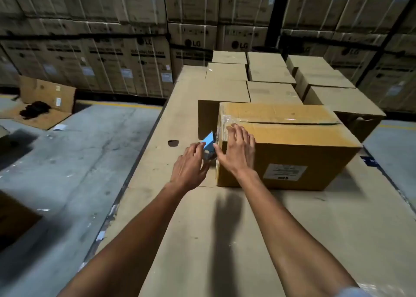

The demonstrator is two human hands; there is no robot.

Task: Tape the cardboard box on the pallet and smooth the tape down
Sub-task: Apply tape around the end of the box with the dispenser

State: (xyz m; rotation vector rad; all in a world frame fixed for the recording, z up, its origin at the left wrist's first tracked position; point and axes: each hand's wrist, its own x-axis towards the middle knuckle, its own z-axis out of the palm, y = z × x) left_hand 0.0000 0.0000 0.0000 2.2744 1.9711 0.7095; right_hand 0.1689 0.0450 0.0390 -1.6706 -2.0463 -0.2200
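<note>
A brown cardboard box [292,143] with a white label on its near side sits on a cardboard-covered pallet surface [202,240]. Clear tape runs along its top seam and down its left end. My left hand [189,168] grips a blue tape dispenser [208,142] held against the box's left end, low down. My right hand [238,148] lies flat with fingers spread on the box's top left corner, over the tape.
Several closed smaller boxes [270,78] are stacked behind the box. Tall stacks of large printed cartons [112,55] form a wall at the back. Grey concrete floor [67,161] lies to the left, with a flattened carton [45,100] on it.
</note>
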